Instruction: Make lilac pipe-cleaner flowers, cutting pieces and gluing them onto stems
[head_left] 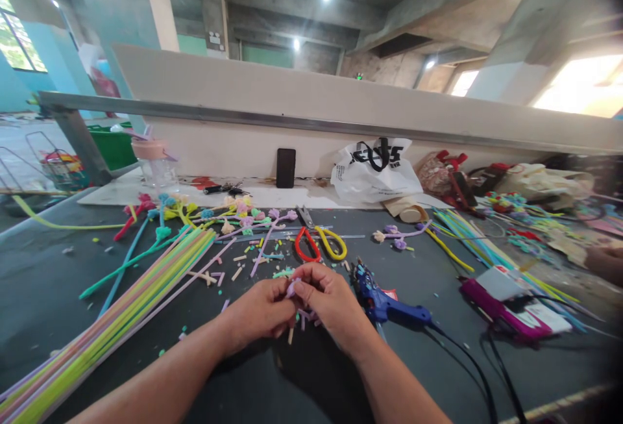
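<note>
My left hand [265, 310] and my right hand [327, 300] meet above the dark table, fingers closed together. Pinched between them is a small lilac pipe cleaner piece [292, 289], mostly covered by my fingers. Short cut bits of pipe cleaner lie scattered beneath and beyond the hands. Just past them rest scissors [307, 242] with one red and one yellow handle. A blue glue gun [384, 300] lies to the right of my right hand. Left of my left hand spreads a bundle of long pastel pipe cleaners [141, 300].
Finished pipe cleaner flowers [248, 211] lie at the back. A black phone [285, 168] leans against the white board, near a white bag [377, 171]. A purple-and-white box [511, 313] and cables [479, 372] occupy the right. Another person's hand [606, 260] shows at the right edge.
</note>
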A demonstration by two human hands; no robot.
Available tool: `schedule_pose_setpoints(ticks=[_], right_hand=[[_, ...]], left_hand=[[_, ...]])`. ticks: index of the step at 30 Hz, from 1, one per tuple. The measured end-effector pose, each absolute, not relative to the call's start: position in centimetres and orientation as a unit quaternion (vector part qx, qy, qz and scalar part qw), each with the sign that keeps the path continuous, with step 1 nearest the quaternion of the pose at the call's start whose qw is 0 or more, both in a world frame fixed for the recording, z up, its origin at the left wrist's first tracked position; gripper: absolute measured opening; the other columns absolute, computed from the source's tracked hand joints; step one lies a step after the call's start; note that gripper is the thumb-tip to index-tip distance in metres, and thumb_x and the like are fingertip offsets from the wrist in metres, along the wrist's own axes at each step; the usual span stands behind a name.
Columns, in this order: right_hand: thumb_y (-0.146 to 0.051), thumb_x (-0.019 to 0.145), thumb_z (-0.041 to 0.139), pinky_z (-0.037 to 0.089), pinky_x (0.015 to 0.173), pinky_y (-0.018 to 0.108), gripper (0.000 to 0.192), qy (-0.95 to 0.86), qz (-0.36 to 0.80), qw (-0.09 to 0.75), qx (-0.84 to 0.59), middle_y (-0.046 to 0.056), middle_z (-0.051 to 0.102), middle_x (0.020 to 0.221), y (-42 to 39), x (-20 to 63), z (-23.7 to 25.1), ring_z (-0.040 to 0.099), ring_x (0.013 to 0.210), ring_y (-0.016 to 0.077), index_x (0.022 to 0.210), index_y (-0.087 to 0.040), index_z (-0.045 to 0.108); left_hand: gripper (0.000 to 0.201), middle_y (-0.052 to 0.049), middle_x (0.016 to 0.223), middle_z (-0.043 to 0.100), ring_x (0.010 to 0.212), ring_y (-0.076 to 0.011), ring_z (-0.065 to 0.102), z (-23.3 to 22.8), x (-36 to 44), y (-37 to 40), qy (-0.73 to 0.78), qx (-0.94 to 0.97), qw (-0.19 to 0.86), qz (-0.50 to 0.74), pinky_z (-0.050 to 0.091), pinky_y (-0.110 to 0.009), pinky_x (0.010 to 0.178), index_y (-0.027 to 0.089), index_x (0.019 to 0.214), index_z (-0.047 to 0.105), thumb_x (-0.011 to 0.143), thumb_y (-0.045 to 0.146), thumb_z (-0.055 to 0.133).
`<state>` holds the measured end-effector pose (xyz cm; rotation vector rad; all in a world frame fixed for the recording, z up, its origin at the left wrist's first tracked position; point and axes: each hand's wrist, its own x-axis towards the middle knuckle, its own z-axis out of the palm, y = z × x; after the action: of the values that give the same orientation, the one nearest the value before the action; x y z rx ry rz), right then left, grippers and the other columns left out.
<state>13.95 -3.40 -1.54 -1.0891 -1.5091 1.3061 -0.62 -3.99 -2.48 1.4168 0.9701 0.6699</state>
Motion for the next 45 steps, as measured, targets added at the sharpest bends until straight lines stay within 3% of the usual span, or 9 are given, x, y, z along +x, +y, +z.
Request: schedule_pose_setpoints(ticks=[5,9,18,22,27,31,33,37,45], right_hand=[[-0.024,0.072,0.057,0.036,0.055,0.021,0.008,-0.613,0.464,0.443,-0.46,-0.004,0.053,0.063,-2.7,14.6,-1.9,0.045,0.057,0.0092,0.075,-0.016,0.056],[-0.023,0.072,0.055,0.035,0.056,0.021,0.007,-0.616,0.448,0.451,-0.465,-0.004,0.051,0.062,-2.5,14.8,-1.9,0.044,0.057,0.0093,0.073,-0.017,0.055],[-0.024,0.073,0.055,0.035,0.056,0.022,0.008,-0.609,0.479,0.428,-0.466,-0.004,0.053,0.064,-2.4,14.6,-2.0,0.045,0.058,0.0093,0.074,-0.016,0.055],[-0.03,0.077,0.053,0.038,0.059,0.023,0.022,-0.593,0.491,0.463,-0.439,-0.003,0.052,0.067,-2.6,14.3,-2.0,0.048,0.061,0.011,0.095,-0.018,0.049],[-0.032,0.077,0.05,0.041,0.06,0.025,0.037,-0.612,0.319,0.543,-0.478,-0.001,0.049,0.077,-3.8,15.4,0.5,0.049,0.067,0.013,0.11,-0.021,0.038],[-0.02,0.071,0.045,0.043,0.068,0.03,0.044,-0.684,0.147,0.426,-0.574,0.005,0.054,0.091,-4.7,19.4,1.9,0.052,0.071,0.0148,0.114,-0.019,0.039],[-0.013,0.065,0.043,0.042,0.076,0.035,0.049,-0.701,0.088,0.302,-0.64,0.009,0.056,0.1,-4.8,21.7,1.3,0.055,0.084,0.0192,0.115,-0.017,0.042],[-0.008,0.061,0.039,0.034,0.087,0.046,0.062,-0.702,0.033,0.068,-0.708,0.011,0.049,0.124,-5.0,24.9,-0.9,0.044,0.113,0.0279,0.123,-0.017,0.043],[-0.002,0.055,0.04,0.033,0.088,0.044,0.078,-0.71,-0.009,-0.019,-0.704,0.008,0.044,0.132,-5.3,27.1,-1.9,0.037,0.12,0.0272,0.13,-0.021,0.036]], left_hand=[[0.019,0.001,0.067,0.054,0.05,-0.005,0.046,-2.7,-1.2,-3.6,0.325,0.524,0.7,0.36,0.034,-0.016,0.043,0.014,0.079,0.053,0.076,0.032,0.054],[0.021,-0.001,0.068,0.056,0.048,-0.0045,0.046,-3.4,-1.5,-3.2,0.316,0.497,0.718,0.372,0.033,-0.014,0.041,0.014,0.087,0.055,0.075,0.031,0.058],[0.023,0.0,0.062,0.055,0.042,-0.0007,0.037,-3.3,-1.5,-3.2,0.345,0.507,0.697,0.371,0.018,-0.013,0.037,0.011,0.072,0.056,0.075,0.034,0.058],[0.024,0.0,0.062,0.056,0.04,-0.0003,0.036,-3.5,-1.4,-3.1,0.35,0.492,0.698,0.386,0.016,-0.014,0.036,0.012,0.069,0.055,0.075,0.035,0.058],[0.023,0.001,0.06,0.055,0.037,0.0001,0.035,-3.7,-1.3,-2.8,0.34,0.442,0.731,0.393,0.014,-0.014,0.035,0.012,0.072,0.055,0.073,0.034,0.06],[0.021,0.002,0.059,0.053,0.037,0.0004,0.034,-3.4,-1.6,-2.7,0.321,0.4,0.758,0.403,0.013,-0.014,0.035,0.012,0.076,0.056,0.072,0.032,0.062],[0.022,0.002,0.059,0.053,0.037,0.0005,0.034,-3.3,-1.7,-2.6,0.312,0.38,0.768,0.41,0.013,-0.014,0.035,0.012,0.073,0.055,0.07,0.031,0.064],[0.021,0.002,0.059,0.053,0.037,0.0006,0.035,-3.6,-1.9,-2.3,0.297,0.364,0.781,0.412,0.013,-0.014,0.036,0.011,0.074,0.056,0.069,0.03,0.065],[0.021,0.001,0.06,0.054,0.038,0.0,0.036,-4.1,-2.1,-2.1,0.279,0.364,0.786,0.413,0.013,-0.015,0.036,0.011,0.076,0.056,0.07,0.029,0.064]])
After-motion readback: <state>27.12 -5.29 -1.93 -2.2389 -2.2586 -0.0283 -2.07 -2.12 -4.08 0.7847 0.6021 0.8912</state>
